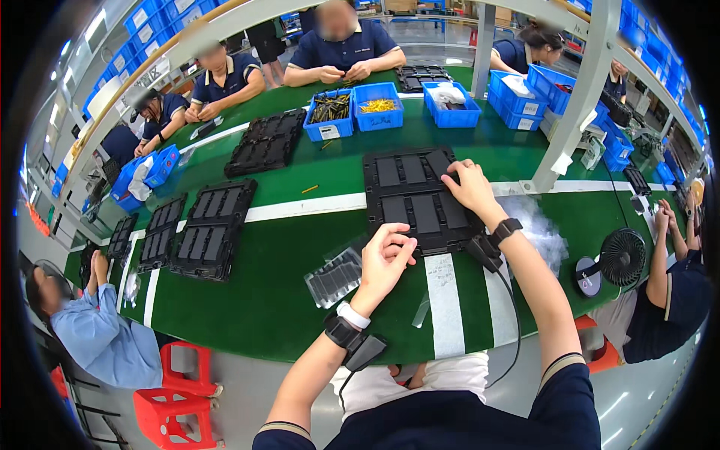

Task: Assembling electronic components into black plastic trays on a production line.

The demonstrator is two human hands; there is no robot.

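A black tray with dark flat rectangular pieces in its compartments lies in front of me. At its far right corner, one dark rectangular piece sits slightly askew, and my right hand has its thumb and fingertips closed at that piece's edge. Beside the tray's near left part is my left hand, its fingers curled in toward the thumb; whatever may be between them is too small or hidden. A clear plastic blister sheet with dark strips lies left of my left wrist.
More black trays lie to the left, another farther back. Blue bins stand along the far side. A metal post rises at right, near a small black fan. Cabled wristbands are on my wrists. Several people sit around the table.
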